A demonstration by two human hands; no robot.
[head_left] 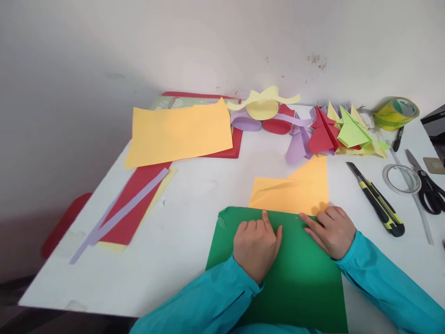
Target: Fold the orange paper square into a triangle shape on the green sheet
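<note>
A dark green sheet (pixel 299 283) lies in front of me, its upper left corner curled. At its far edge is a piece of orange paper (pixel 295 190), lightly creased, with one side rising to a tall point. I cannot tell whether the two overlap. My left hand (pixel 256 243) rests on the green sheet, index finger stretched to the paper's near edge, thumb apart, other fingers curled. To its right, my right hand (pixel 330 232) touches the same edge with an outstretched index finger, its other fingers partly bent. Neither hand holds anything.
At right lie a utility knife (pixel 377 199), a clear tape roll (pixel 401 179) and scissors (pixel 429 185). Folded paper planes (pixel 325 132), paper rings (pixel 262 110) and yellow tape (pixel 396 113) sit along the wall. A larger orange sheet (pixel 181 134) and red paper strips (pixel 134 204) lie left.
</note>
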